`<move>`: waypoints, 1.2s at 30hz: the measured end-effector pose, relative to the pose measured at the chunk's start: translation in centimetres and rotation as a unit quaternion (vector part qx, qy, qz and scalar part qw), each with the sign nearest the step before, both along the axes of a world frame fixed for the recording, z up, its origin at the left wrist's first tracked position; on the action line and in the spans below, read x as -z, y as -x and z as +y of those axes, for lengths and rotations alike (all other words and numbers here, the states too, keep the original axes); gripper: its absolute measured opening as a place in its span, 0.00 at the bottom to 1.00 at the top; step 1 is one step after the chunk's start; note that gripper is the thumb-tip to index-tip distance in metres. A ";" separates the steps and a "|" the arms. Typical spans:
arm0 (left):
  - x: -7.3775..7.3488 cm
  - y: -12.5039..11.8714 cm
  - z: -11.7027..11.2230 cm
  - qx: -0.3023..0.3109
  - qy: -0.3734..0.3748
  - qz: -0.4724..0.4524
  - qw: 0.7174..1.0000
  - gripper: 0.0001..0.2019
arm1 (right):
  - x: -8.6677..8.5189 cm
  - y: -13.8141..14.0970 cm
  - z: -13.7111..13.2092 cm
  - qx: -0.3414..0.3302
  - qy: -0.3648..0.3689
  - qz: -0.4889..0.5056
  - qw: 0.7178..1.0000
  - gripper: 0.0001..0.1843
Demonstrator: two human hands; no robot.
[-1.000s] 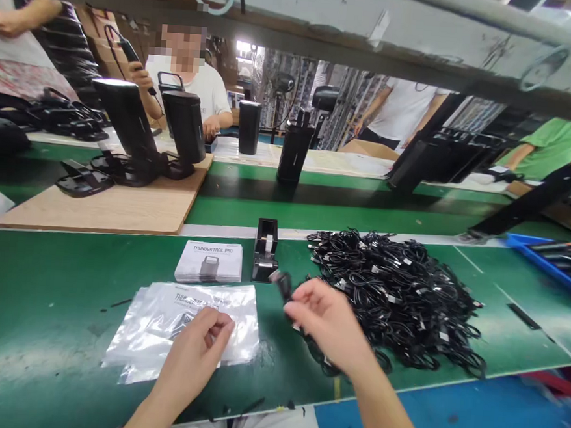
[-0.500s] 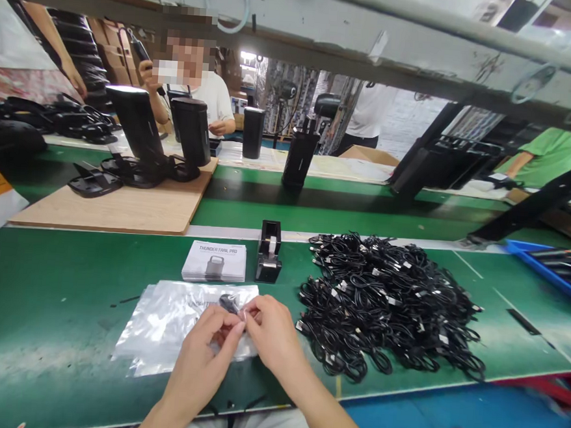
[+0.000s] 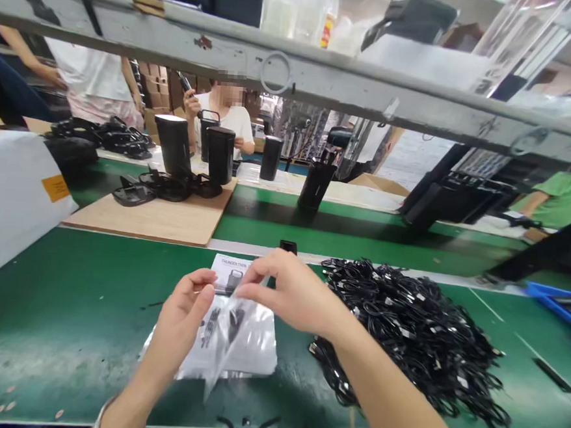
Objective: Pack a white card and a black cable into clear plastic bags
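My left hand (image 3: 180, 317) and my right hand (image 3: 292, 293) both pinch the top edge of a clear plastic bag (image 3: 228, 330), lifted above the green bench. A dark cable shows inside the bag. Under it lies a stack of more clear bags (image 3: 256, 355). Just behind my hands sits a stack of white booklets (image 3: 230, 272) printed with a black device. A black tape dispenser (image 3: 288, 247) is mostly hidden behind my right hand. To the right spreads a big pile of coiled black cables (image 3: 414, 327).
A wooden board (image 3: 158, 218) with black speakers (image 3: 173, 144) and straps sits on the green conveyor. A white box (image 3: 8, 188) stands at left, a blue tray (image 3: 560, 305) far right. Other people work across the line. A grey metal rail (image 3: 295, 78) crosses overhead.
My right hand brought a cable from the pile over to the bags, both hands met at the top bag, and now the bag is lifted with the cable inside. The camera tilted up.
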State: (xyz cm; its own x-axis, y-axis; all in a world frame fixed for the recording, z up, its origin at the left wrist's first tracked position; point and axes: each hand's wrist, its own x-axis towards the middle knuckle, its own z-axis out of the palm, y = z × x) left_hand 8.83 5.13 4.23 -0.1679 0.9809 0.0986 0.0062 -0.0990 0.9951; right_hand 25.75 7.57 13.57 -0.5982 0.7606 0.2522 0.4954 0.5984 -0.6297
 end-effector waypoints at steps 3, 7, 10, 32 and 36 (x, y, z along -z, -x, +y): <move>0.9 0.3 0.2 0.099 0.051 -0.080 0.991 0.27 | -2.4 -0.3 0.0 -0.050 -0.014 -0.007 0.999 0.07; 1.7 -0.3 -0.1 0.271 0.077 -0.145 0.948 0.30 | -3.5 -1.1 -0.4 -0.144 -0.013 -0.032 0.989 0.06; 1.7 -0.6 -0.6 0.242 0.054 -0.102 0.963 0.17 | -3.5 -2.2 -0.6 -0.156 0.008 -0.070 0.985 0.06; 1.3 2.6 1.1 0.051 0.069 0.099 0.991 0.14 | 9.8 -2.9 0.4 0.124 0.086 0.190 0.970 0.13; 1.1 1.9 1.6 0.068 0.084 -0.022 0.994 0.28 | 10.3 -3.0 0.3 0.095 0.026 0.184 0.978 0.19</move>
State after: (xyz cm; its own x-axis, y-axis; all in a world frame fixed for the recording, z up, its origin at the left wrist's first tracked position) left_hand 6.90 6.70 3.13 -0.0338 0.9968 -0.0723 -0.0390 0.0710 0.9967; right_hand 28.71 7.83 3.23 -0.3215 0.8668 0.3812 0.3285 0.4797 -0.8136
